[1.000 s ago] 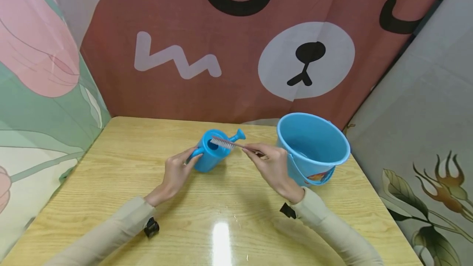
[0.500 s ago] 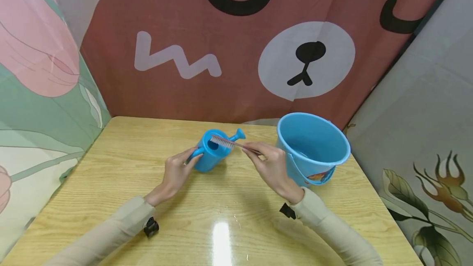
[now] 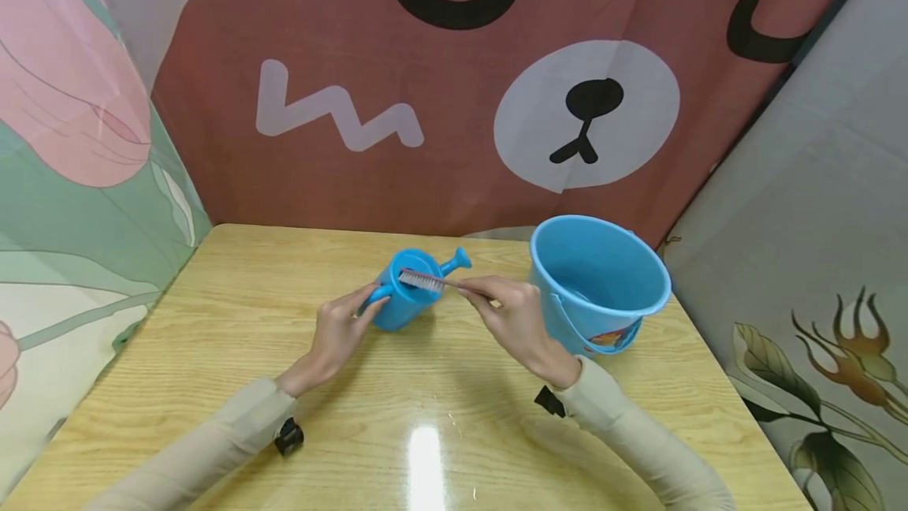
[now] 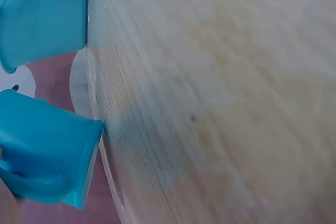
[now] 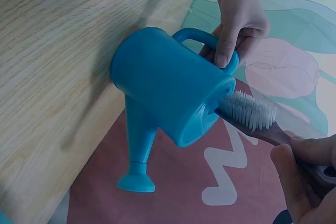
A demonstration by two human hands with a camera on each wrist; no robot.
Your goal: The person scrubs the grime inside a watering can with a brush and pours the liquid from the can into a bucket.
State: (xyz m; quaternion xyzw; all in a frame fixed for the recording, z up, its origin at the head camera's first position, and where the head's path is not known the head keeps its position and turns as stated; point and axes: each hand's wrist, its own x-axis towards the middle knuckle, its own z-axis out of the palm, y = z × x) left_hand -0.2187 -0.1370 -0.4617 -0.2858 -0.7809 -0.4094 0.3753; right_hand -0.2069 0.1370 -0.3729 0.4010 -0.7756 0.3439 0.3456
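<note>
A small blue watering can [image 3: 406, 308] is tilted over the table, its spout with the flared end pointing right in the head view. My left hand [image 3: 339, 331] grips its loop handle, thumb on top, as the right wrist view also shows. My right hand [image 3: 521, 323] pinches the handle of a brush [image 3: 423, 281] with white bristles [image 5: 249, 111] and a dark reddish-brown back. The tip of the brush head reaches into the can's top opening, and most of the bristles show outside it. The left wrist view has the can [image 4: 47, 145] at its left edge.
To the right of my right hand stands a large light-blue bucket [image 3: 567, 307] with its handle hanging down in front. Small wet-looking marks dot the wooden table [image 3: 369, 448]. A printed cloth [image 3: 340, 195] hangs behind the far table edge.
The brush has shifted slightly left and down, its tip now in the can's opening, with my right hand moving a little left. The can and left hand stay in place.
</note>
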